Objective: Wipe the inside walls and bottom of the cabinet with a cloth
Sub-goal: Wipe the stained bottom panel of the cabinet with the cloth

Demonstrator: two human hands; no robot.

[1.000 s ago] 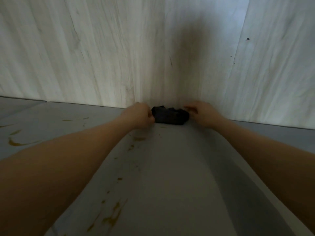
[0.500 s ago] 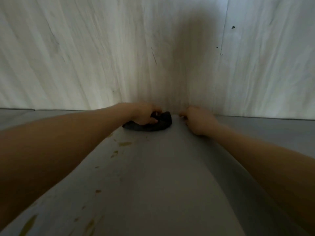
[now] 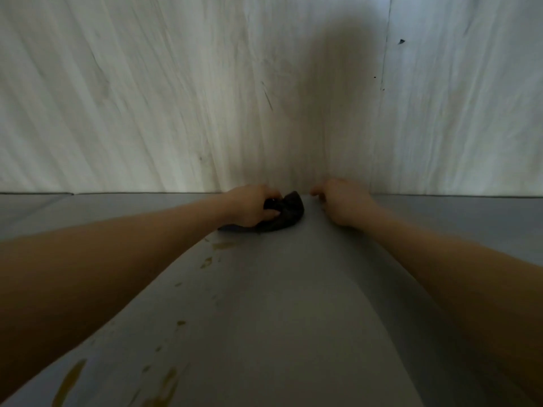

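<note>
Grey cabinet floor [image 3: 279, 318] fills the lower half of the head view, with yellowish stains [image 3: 69, 380] spattered along its 7 to 8 o'clock side and a few smaller ones trailing up toward centre. Pale wood-grain back wall [image 3: 147, 98] rises behind it, and a vertical seam runs at about 1 o'clock.

From 9 o'clock the left forearm reaches in, and the left hand [image 3: 249, 205] sits just left of centre, where floor meets wall. Its fingers and thumb are curled round a dark cloth [image 3: 286, 214], which it grips and presses onto the floor; the cloth bunches out to the right of the knuckles, and a flat edge shows beneath the wrist.

Just beside the cloth, slightly toward 1 o'clock, the right hand [image 3: 342, 201] rests on the floor near the wall. Its fingers are loosely bent and hold nothing, with the tips near the cloth; whether they touch it cannot be told.
</note>
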